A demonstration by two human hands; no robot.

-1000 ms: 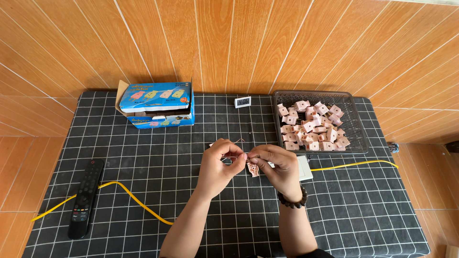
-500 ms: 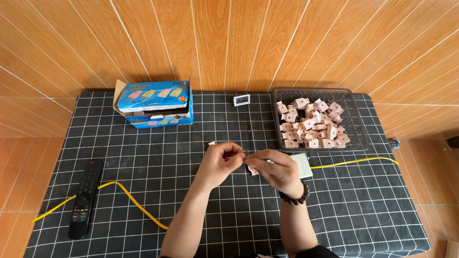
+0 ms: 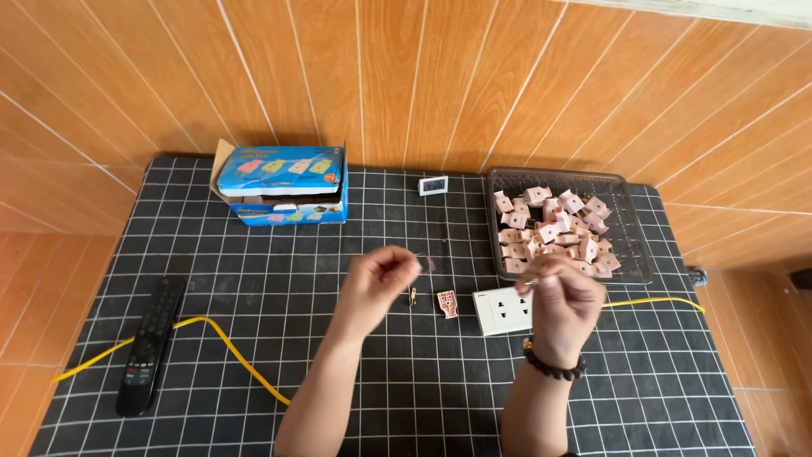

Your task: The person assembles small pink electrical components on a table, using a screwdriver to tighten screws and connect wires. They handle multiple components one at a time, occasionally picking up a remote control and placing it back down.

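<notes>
A small pink piece (image 3: 447, 303) lies on the black grid cloth (image 3: 355, 398) between the two hands, touching neither. The left hand (image 3: 381, 283) is curled, fingertips pinched together over a tiny metal clip (image 3: 414, 295) just beside it; whether it holds anything I cannot tell. The right hand (image 3: 565, 296) is clenched around something small and hidden. Under it sits a white socket plate (image 3: 499, 311). Just beyond it a clear tray (image 3: 634, 254) holds a heap of pink pieces (image 3: 554, 230). Farther from the left hand stands an open blue box (image 3: 283, 182), its contents unclear.
</notes>
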